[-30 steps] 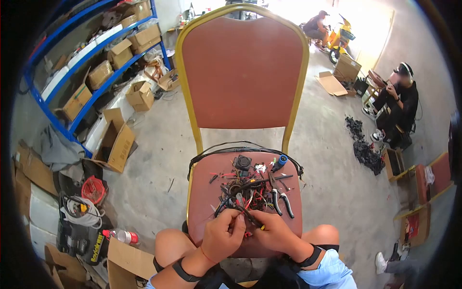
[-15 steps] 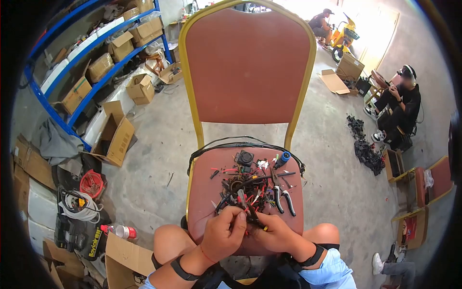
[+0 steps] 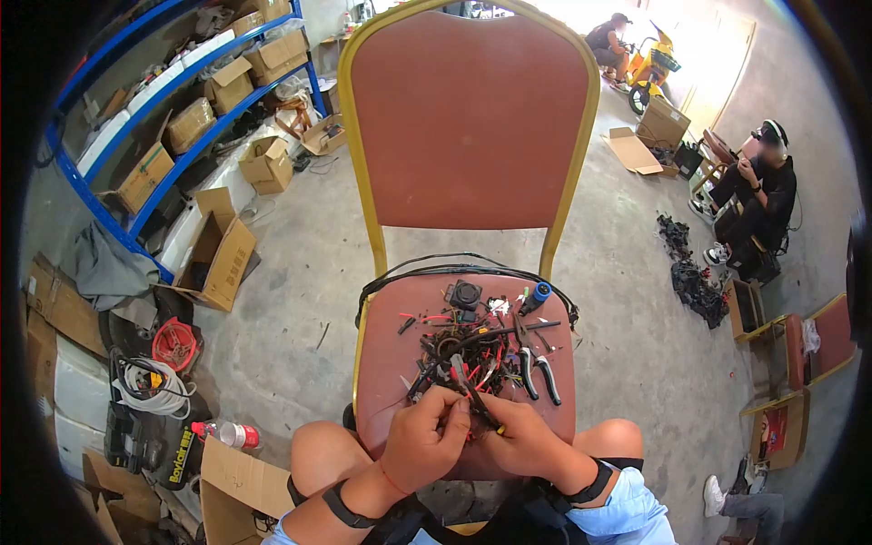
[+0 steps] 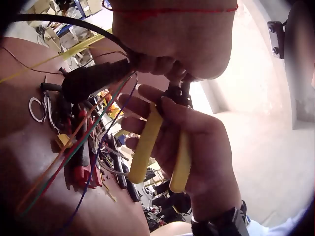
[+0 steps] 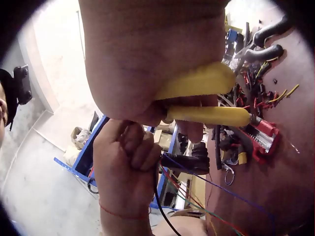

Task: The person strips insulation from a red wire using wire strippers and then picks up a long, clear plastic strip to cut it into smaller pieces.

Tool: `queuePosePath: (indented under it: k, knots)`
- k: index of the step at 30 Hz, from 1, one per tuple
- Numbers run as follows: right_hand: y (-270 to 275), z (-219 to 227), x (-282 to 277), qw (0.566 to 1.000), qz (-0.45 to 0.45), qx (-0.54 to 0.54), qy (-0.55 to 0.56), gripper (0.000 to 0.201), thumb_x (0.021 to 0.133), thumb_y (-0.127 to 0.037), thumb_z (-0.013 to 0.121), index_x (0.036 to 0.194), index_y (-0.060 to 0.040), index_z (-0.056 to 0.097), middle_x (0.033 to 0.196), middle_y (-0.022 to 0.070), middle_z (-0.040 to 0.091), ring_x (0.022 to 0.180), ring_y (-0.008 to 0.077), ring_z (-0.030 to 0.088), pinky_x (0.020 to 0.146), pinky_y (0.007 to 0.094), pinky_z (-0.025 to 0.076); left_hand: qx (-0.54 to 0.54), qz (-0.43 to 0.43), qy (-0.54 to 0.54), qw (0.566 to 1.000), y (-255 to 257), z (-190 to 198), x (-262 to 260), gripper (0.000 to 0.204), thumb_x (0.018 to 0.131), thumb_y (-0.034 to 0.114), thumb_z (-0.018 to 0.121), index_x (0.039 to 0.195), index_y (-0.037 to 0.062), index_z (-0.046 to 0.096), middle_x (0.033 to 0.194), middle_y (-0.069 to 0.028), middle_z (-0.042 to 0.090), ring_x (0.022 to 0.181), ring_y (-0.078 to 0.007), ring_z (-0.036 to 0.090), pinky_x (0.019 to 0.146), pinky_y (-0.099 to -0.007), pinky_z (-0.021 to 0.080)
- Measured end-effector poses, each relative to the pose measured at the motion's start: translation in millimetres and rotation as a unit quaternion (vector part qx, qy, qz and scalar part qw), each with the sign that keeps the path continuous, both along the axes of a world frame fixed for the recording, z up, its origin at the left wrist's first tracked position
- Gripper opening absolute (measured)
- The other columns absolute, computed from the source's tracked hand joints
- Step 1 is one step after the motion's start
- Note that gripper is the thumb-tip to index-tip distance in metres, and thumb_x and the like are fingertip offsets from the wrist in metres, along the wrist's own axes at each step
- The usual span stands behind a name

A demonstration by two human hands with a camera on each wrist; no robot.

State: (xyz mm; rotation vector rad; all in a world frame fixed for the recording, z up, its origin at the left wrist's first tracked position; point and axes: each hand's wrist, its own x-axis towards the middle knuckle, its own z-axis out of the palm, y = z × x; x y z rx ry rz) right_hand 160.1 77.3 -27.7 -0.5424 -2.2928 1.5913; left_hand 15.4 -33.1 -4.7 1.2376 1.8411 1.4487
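Note:
In the head view my left hand (image 3: 423, 434) and right hand (image 3: 520, 438) meet over the front of the chair seat. The left fingers grip a black cable (image 4: 74, 20) with a black sleeve-like end (image 4: 88, 84). Several thin coloured wires, including a blue wire (image 5: 216, 182), trail from beside that hand. My right hand holds yellow-handled wire strippers (image 4: 146, 147), handles slightly apart, their dark head right at the left fingertips. The exact spot between the jaws is hidden by the fingers. Just beyond the hands lies a pile of cut wires (image 3: 468, 350).
Pliers with black-and-white handles (image 3: 536, 363) lie right of the pile. A blue connector (image 3: 538, 295) and a black square part (image 3: 464, 294) sit behind it. Black cable runs along the seat's rear edge, before the backrest (image 3: 472, 127). An open cardboard box (image 3: 243, 481) stands at lower left.
The head view has shifted slightly, the chair back sitting a little higher in it. The dark piece between my hands has turned slightly; both hands keep their holds.

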Motion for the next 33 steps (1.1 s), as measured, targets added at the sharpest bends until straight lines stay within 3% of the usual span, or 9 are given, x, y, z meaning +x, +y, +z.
queuePosePath:
  k: [7, 10, 33]
  knots:
    - [0.3, -0.2, 0.1, 1.0, -0.001, 0.024, -0.007, 0.051, 0.082, -0.006, 0.058, 0.132, 0.002, 0.054, 0.106, 0.0284, 0.066, 0.1, 0.0446, 0.065, 0.083, 0.0456, 0.054, -0.003, 0.0, -0.018, 1.0, -0.3, -0.8, 0.3, 0.01, 0.098, 0.011, 0.062, 0.096, 0.0018, 0.062, 0.071, -0.0034, 0.066, 0.063, -0.0045, 0.058, 0.056, -0.0247, 0.047]
    - [0.5, 1.7, -0.5, 1.0, -0.003, 0.024, -0.009, 0.051, 0.082, -0.007, 0.058, 0.132, 0.0022, 0.054, 0.107, 0.0285, 0.066, 0.1, 0.0446, 0.065, 0.083, 0.0458, 0.054, 0.015, 0.0, -0.003, 1.0, 1.5, -0.9, 0.0, 0.011, 0.098, 0.012, 0.061, 0.094, 0.0018, 0.06, 0.069, -0.0131, 0.066, 0.057, -0.0209, 0.066, 0.053, -0.0323, 0.049]
    - [-0.6, 4.1, -2.5, 0.998, -0.031, 0.05, -0.023, 0.04, 0.082, -0.005, 0.059, 0.122, -0.0013, 0.058, 0.107, 0.0244, 0.065, 0.098, 0.0449, 0.063, 0.081, 0.0474, 0.052, 0.008, -0.011, -0.015, 1.0, 3.4, -5.6, -0.1, 0.011, 0.098, 0.011, 0.059, 0.095, -0.0001, 0.059, 0.07, -0.0138, 0.065, 0.059, -0.0181, 0.065, 0.054, -0.0317, 0.049]
